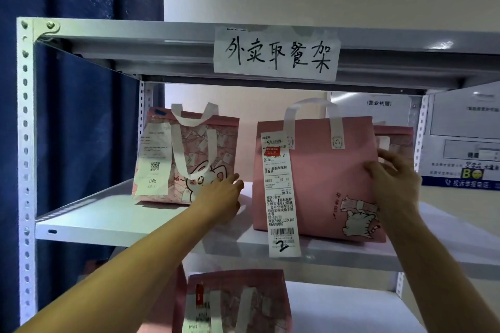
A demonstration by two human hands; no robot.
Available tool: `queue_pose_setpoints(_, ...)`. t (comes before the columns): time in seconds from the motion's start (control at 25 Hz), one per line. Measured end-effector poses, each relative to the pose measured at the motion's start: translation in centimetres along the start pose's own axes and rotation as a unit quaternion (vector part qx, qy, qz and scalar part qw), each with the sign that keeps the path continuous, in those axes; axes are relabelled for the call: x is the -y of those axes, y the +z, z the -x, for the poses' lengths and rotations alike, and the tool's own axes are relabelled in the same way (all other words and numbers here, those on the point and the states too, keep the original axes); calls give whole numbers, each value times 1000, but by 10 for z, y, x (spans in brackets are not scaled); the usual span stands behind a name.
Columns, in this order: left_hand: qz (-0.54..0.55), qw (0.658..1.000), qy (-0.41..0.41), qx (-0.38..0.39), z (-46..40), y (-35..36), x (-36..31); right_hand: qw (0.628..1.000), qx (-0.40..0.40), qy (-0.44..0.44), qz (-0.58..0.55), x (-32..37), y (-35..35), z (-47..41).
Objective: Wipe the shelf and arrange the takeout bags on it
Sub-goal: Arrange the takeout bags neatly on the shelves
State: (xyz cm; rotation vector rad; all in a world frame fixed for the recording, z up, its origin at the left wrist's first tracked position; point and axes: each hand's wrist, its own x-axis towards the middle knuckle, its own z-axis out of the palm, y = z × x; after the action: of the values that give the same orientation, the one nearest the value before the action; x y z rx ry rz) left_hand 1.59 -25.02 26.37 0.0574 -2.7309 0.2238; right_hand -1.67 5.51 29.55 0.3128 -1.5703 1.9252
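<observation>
We saw two bare forearms, one entering from the lower left of the frame and one from the lower right, with no sleeve, watch or bracelet on either. The left hand (220,199) and the right hand (395,184) wore no gloves, and the fingers (385,155) carried no rings we could make out.

— What's on the middle shelf (113,213)?

— Two bags in front of me: the patterned bag (189,154) to the left, the plain bag (324,170) to the right, a gap between. A third bag (395,140) stands behind the plain one, at its right.

— And below?

— Another bag (238,303) on the lower shelf (338,308). A paper sign (276,54) hangs on the top shelf's front edge.
</observation>
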Motion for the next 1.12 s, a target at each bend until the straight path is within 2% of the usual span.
queue_pose_setpoints(0.52, 6, 998, -57, -19, 18, 10, 72, 1000, 7, -2, -2, -32, 70, 5)
queue_pose_setpoints(0.6, 38, 997, -58, -38, 18, 9, 78, 1000, -1, 3, 2, -37, 80, 3)
queue_pose_setpoints(0.64, 86, 993, -61, -59, 17, 8, 78, 1000, -1, 4, 4, -38, 84, 4)
queue_pose_setpoints(0.68, 167, 979, -70, -93, 17, 6, 77, 1000, 2, 6, 3, -38, 89, 5)
queue_pose_setpoints(0.76, 358, 915, -112, -150, 17, -2, 70, 1000, 10, 8, 7, -39, 99, 8)
queue_pose_setpoints(0.84, 496, 843, -134, -158, 17, -6, 63, 1000, 13, 7, 14, -40, 107, 9)
queue_pose_setpoints(0.88, 532, 823, -135, -147, 18, -7, 58, 1000, 15, 10, 16, -38, 110, 9)
queue_pose_setpoints(0.96, 543, 817, -140, -135, 18, -7, 47, 999, 23, 10, 24, -34, 110, 8)
queue_pose_setpoints(1.12, 494, 829, -182, -190, 18, -7, 23, 997, 61, 8, 53, -40, 98, 1)
